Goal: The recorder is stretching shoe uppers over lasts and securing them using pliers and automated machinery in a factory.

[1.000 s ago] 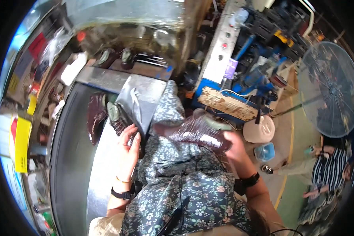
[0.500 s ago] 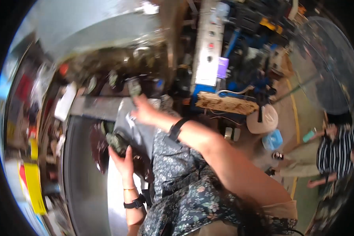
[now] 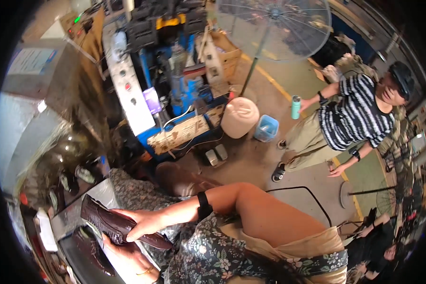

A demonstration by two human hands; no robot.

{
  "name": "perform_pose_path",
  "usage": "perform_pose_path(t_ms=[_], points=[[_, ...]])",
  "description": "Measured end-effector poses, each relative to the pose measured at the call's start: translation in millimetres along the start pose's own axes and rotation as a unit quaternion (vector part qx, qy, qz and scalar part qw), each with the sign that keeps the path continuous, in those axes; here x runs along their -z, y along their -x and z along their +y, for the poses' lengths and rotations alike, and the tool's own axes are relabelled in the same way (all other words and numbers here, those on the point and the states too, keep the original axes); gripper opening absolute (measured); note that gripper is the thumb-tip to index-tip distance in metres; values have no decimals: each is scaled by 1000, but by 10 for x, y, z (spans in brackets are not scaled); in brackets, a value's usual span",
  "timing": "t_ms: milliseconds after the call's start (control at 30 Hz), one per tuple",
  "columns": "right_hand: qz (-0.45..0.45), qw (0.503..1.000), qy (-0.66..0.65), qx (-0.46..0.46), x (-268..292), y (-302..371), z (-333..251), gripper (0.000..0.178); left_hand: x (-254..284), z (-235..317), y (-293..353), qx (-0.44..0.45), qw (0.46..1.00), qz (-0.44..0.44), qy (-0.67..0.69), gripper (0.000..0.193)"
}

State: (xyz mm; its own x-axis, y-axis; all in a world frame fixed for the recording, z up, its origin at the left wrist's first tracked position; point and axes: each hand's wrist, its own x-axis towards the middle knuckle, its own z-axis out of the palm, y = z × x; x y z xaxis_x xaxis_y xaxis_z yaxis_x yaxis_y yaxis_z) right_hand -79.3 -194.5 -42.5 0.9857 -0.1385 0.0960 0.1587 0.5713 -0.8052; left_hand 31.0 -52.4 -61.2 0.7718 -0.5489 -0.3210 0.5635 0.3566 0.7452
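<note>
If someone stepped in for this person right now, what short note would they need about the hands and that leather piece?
Right hand: reaches across the body and grips the dark brown, textured leather shoe upper from above.
Left hand: underneath the same piece, supporting it with its fingers.
Where things are: the piece is held in the air over the grey metal worktable; another dark brown leather piece lies on the table just below.
Done: the piece is up off the table and in both hands.
Left: it has not been set down anywhere. What comes after cannot be told from this view.
</note>
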Motion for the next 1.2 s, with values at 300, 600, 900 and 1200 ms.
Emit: perform_pose_path(t_ms=[300, 600, 900, 1200], points=[[-33, 753, 643, -136, 532, 1049, -108, 108, -447, -507, -362, 59, 983, -41, -167, 64], [-26, 743, 660, -103, 450, 1432, 93, 113, -388, -609, 127, -67, 961, -48, -266, 53], [-20, 775, 631, -29, 38, 1997, 251, 108, 71, -807, 670, -94, 961, -26, -260, 55], [63, 982, 172, 55, -268, 2272, -63, 89, 279, -821, 1125, -201, 855, 79, -472, 51]])
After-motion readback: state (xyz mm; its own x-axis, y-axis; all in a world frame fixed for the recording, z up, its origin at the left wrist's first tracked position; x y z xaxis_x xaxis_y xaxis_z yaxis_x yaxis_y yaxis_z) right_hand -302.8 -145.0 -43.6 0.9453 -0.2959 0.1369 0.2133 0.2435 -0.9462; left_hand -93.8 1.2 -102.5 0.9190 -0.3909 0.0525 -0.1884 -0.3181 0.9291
